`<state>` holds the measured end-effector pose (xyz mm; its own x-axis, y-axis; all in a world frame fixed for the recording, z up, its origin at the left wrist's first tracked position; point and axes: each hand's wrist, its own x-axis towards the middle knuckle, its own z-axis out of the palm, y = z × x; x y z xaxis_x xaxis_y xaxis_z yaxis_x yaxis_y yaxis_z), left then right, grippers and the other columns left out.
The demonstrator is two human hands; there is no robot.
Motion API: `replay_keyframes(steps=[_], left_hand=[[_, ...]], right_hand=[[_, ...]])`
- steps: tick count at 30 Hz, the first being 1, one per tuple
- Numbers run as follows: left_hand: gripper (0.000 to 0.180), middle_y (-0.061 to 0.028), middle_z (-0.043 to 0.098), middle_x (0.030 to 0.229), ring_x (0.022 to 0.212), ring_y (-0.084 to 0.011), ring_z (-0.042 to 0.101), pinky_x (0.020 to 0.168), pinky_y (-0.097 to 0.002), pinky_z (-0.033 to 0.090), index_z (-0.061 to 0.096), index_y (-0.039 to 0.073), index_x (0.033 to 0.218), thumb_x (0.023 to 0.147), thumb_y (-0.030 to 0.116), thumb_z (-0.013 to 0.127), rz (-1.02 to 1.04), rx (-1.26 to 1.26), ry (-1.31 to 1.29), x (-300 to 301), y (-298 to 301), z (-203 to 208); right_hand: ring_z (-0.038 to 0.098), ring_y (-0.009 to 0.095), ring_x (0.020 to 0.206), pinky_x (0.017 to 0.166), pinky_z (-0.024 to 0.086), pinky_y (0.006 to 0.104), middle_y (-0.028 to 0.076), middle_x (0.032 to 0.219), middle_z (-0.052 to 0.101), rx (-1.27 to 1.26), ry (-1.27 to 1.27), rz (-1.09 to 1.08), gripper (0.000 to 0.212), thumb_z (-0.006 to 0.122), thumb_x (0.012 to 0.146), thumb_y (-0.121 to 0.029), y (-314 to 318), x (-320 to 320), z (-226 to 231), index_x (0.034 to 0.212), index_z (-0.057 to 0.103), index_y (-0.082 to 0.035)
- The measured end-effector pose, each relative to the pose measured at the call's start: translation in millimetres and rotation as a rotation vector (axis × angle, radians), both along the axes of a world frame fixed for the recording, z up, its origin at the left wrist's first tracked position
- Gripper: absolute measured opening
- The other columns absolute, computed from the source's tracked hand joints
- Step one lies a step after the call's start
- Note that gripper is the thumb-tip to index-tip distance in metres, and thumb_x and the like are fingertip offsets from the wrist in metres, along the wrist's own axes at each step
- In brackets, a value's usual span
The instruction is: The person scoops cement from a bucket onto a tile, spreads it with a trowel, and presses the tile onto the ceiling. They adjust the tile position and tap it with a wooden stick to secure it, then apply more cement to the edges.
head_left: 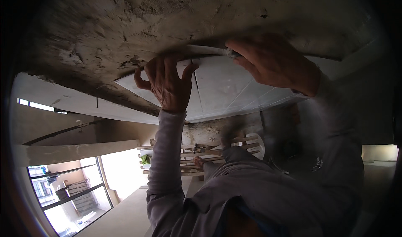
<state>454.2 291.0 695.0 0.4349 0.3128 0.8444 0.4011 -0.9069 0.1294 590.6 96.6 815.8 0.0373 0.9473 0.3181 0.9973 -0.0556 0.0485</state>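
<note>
My left hand [169, 84] lies with its fingers spread over the upper edge of a white wall tile [150, 92], close to a dark vertical joint. Its thumb reaches across that joint. My right hand [276, 63] is closed on the handle of a trowel [205, 50], whose pale flat blade shows nearly edge-on. The blade points left along the tiles' top edge, toward my left fingers. Shadow hides part of the blade's tip. Under the trowel is a second white tile [226, 80] with faint lines across it.
Rough grey mortar [167, 19] covers the wall above the tiles. Below, my feet are on a slatted wooden platform [201, 155], where a hammer-like tool [195, 148] and a green cloth-like item [145, 159] lie. A bright window [71, 195] stands at lower left.
</note>
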Motion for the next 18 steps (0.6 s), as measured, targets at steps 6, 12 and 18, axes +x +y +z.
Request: replay_keyframes(steps=[6,12,18], left_hand=[[0.055,0.0025,0.061,0.085,0.107,-0.0212,0.052,0.106,-0.0565,0.013,0.058,0.014,0.101,0.084,0.066,0.061,-0.093,-0.072,-0.026,-1,4,2],[0.058,0.0020,0.063,0.088,0.110,-0.0222,0.051,0.107,-0.0585,0.013,0.057,0.014,0.101,0.082,0.069,0.060,-0.093,-0.136,0.027,0,3,7],[0.059,0.0008,0.064,0.087,0.111,-0.0241,0.051,0.107,-0.0585,0.014,0.056,0.013,0.101,0.083,0.068,0.059,-0.121,-0.197,0.040,-2,2,10]], right_hand=[[0.060,0.021,0.061,0.062,0.051,0.0387,0.006,0.063,0.053,-0.093,-0.074,0.082,0.016,0.064,0.091,-0.017,23,8,6,0.085,0.052,-0.008],[0.063,0.021,0.067,0.066,0.052,0.0377,0.008,0.070,0.059,-0.091,-0.068,0.112,0.016,0.066,0.089,-0.019,27,11,13,0.092,0.056,-0.006],[0.067,0.022,0.073,0.068,0.054,0.0361,0.008,0.077,0.064,-0.033,-0.034,0.172,0.025,0.069,0.087,-0.021,29,18,14,0.104,0.059,-0.006]])
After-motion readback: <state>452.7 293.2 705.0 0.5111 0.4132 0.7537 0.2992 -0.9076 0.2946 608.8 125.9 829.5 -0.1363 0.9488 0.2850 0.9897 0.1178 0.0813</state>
